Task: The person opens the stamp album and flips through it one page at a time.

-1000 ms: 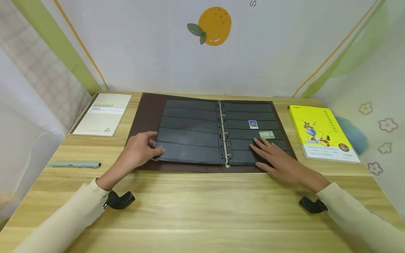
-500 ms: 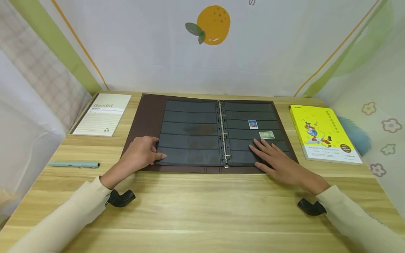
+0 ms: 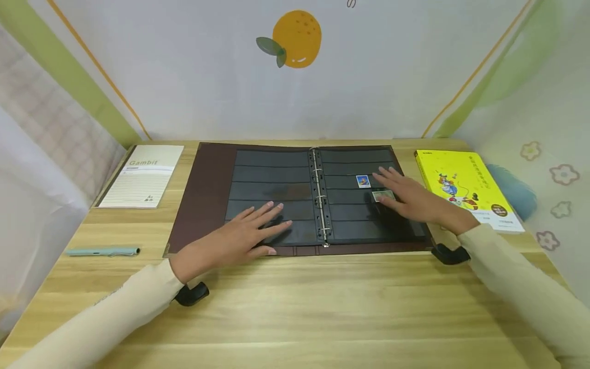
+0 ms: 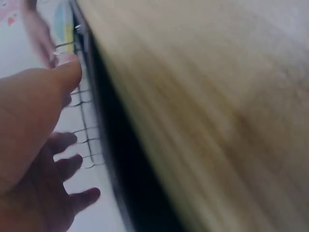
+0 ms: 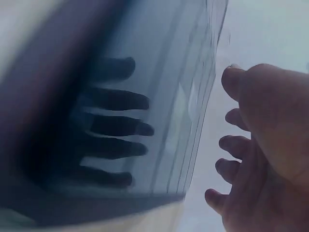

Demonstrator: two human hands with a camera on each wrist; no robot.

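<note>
A brown ring binder (image 3: 203, 189) lies spread on the wooden table, with black pocket pages on both sides of the metal rings (image 3: 318, 195). A blue stamp (image 3: 362, 181) and a green stamp (image 3: 383, 195) sit in the right page. My left hand (image 3: 253, 230) lies flat with straight fingers on the lower left page. My right hand (image 3: 405, 195) lies flat on the right page, its fingers beside the two stamps and touching the green one. Both wrist views are blurred; the left hand (image 4: 43, 159) and right hand (image 5: 256, 150) show spread fingers over the page.
A lined notepad (image 3: 143, 176) lies at the back left and a pale green pen (image 3: 102, 251) near the left edge. A yellow book (image 3: 465, 187) lies right of the binder. Printed fabric walls close in the table on three sides.
My left hand let go of the left page's edge and moved right to lie flat on it. My right hand slid up the right page to the stamps.
</note>
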